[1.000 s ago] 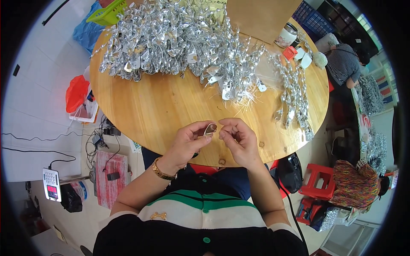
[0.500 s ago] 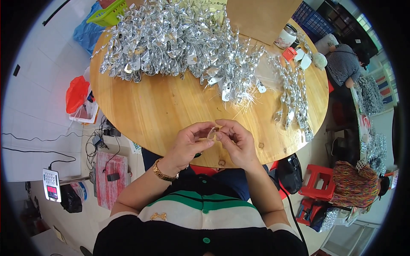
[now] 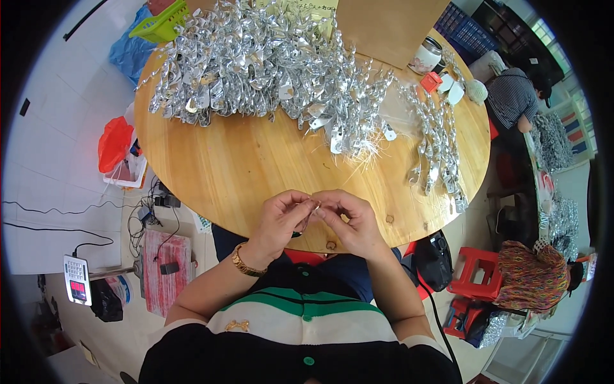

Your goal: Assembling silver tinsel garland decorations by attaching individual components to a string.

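Fingertips together, the left hand (image 3: 283, 221) and right hand (image 3: 353, 223) pinch a small piece (image 3: 317, 207), mostly hidden, above the bench (image 3: 256, 157) near its edge, where a loosened grip could drop it.

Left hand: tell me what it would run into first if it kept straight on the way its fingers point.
The left hand would most likely meet the right hand first; their fingertips nearly meet around a small piece, though exact depth is unclear.
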A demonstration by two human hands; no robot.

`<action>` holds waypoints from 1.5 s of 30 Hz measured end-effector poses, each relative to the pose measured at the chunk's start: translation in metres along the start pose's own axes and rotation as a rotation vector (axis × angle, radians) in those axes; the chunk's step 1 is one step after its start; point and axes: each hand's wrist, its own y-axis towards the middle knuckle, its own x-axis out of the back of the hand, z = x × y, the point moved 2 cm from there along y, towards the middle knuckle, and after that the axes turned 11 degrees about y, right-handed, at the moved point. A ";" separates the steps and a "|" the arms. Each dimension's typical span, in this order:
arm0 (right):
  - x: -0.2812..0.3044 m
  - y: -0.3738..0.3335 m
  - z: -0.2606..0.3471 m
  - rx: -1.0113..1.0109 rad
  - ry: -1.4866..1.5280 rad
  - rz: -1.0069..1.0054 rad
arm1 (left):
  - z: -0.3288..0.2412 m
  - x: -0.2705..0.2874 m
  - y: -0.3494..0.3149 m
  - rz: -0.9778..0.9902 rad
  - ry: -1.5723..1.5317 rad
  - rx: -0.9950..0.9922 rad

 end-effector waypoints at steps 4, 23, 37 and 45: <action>0.022 0.002 0.016 0.059 -0.412 0.056 | -0.011 0.017 -0.008 -0.115 0.103 0.098; 0.043 0.017 0.051 0.183 -0.644 0.112 | -0.031 0.019 -0.013 0.095 0.272 -0.110; 0.059 0.004 0.046 0.142 0.029 -0.119 | -0.027 0.028 -0.012 0.076 0.216 -0.087; 0.059 0.001 0.051 0.265 0.219 -0.102 | -0.024 0.024 -0.010 0.067 0.253 -0.127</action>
